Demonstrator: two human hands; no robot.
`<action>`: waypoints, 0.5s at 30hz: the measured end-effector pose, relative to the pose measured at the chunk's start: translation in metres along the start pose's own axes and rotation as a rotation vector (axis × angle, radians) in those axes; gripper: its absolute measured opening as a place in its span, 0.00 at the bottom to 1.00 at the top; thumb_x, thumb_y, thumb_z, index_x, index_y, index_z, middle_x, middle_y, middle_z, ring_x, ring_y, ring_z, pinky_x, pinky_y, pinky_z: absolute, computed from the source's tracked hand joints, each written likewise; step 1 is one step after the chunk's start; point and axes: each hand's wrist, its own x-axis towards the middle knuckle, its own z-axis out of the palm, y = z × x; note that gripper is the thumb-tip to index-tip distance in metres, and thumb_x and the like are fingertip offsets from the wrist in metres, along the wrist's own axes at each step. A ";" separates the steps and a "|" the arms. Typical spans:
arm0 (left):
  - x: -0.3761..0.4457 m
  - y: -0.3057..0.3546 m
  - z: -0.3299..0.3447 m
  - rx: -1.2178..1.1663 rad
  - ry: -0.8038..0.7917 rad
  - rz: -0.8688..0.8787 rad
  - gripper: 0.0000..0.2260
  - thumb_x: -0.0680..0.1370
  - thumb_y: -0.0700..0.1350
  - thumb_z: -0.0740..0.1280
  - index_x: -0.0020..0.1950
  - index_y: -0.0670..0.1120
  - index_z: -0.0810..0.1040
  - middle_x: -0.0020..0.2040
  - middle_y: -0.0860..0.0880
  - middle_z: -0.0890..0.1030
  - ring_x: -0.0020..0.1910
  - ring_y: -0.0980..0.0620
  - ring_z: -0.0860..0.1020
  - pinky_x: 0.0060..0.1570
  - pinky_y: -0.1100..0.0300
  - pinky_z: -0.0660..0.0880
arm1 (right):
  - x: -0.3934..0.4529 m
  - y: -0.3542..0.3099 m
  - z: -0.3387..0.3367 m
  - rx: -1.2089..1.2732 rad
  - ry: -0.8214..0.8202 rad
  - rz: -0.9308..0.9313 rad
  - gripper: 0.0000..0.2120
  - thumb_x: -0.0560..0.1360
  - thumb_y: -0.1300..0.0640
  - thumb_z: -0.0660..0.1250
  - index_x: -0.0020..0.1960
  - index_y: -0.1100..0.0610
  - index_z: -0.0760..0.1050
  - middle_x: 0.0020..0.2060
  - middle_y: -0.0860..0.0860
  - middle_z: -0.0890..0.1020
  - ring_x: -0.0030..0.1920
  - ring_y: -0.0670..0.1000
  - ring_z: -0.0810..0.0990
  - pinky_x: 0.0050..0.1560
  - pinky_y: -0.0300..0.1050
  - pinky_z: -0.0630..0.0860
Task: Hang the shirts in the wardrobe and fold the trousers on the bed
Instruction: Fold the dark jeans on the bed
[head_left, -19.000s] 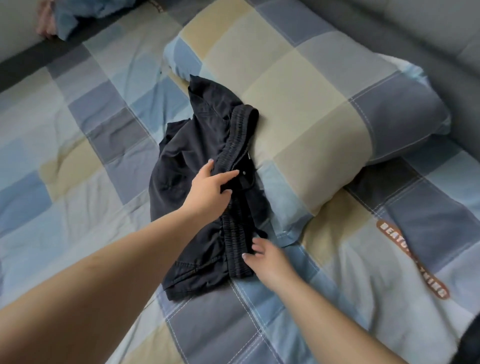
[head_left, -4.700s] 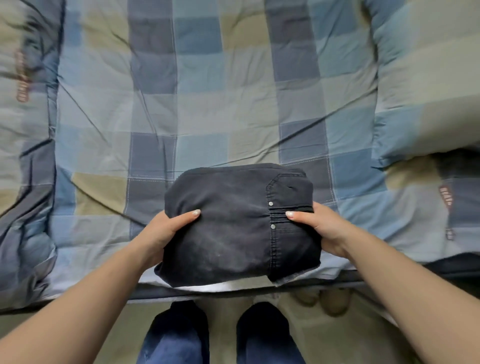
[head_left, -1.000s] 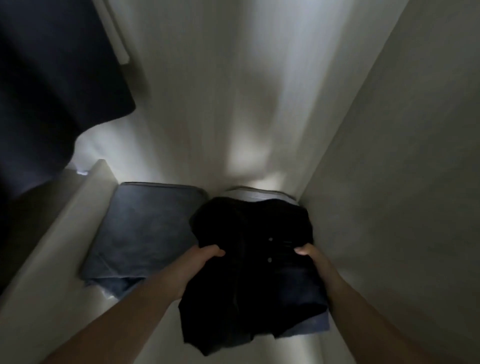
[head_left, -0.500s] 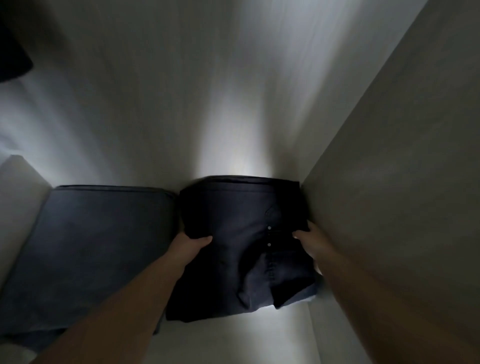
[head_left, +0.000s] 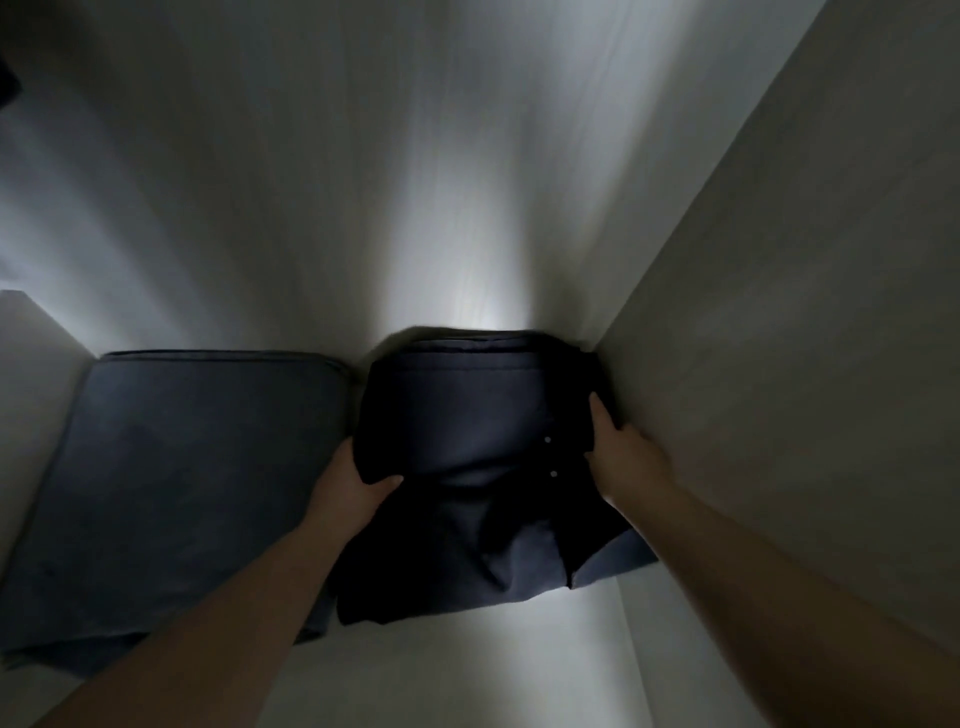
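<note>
The folded black trousers lie on a dim wardrobe shelf, pushed into the back right corner on top of another folded garment whose bluish edge shows at the front right. My left hand grips the trousers' left edge, thumb on top. My right hand holds the right edge, fingers flat along the cloth next to the side wall. Two small metal snaps show near the right hand.
A larger folded blue-grey garment fills the shelf's left part, touching the trousers. The wardrobe's right side wall stands close to my right hand. The back wall is pale. A partition edge rises at the far left.
Both hands have pushed the folded trousers deeper into the shelf's back right corner. My right hand has slid forward along the trousers' right edge.
</note>
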 end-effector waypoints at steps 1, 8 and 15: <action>-0.002 -0.001 0.003 0.038 0.033 0.035 0.37 0.70 0.41 0.76 0.75 0.42 0.61 0.70 0.41 0.70 0.67 0.43 0.70 0.64 0.55 0.67 | -0.002 -0.003 0.002 -0.069 0.005 0.001 0.33 0.80 0.54 0.56 0.77 0.48 0.40 0.69 0.65 0.64 0.63 0.62 0.72 0.62 0.51 0.68; -0.020 0.022 0.035 0.713 0.207 0.545 0.38 0.69 0.43 0.75 0.75 0.42 0.62 0.75 0.39 0.61 0.74 0.38 0.60 0.70 0.37 0.58 | -0.012 -0.023 0.029 -0.067 0.302 -0.184 0.34 0.77 0.51 0.60 0.78 0.52 0.48 0.77 0.60 0.44 0.77 0.58 0.45 0.74 0.54 0.47; 0.018 0.032 0.059 0.885 0.106 0.620 0.43 0.67 0.62 0.72 0.77 0.49 0.60 0.78 0.41 0.53 0.77 0.40 0.52 0.67 0.31 0.54 | 0.031 -0.034 0.051 -0.151 0.228 -0.393 0.37 0.75 0.39 0.59 0.78 0.47 0.45 0.77 0.55 0.40 0.77 0.54 0.38 0.73 0.59 0.40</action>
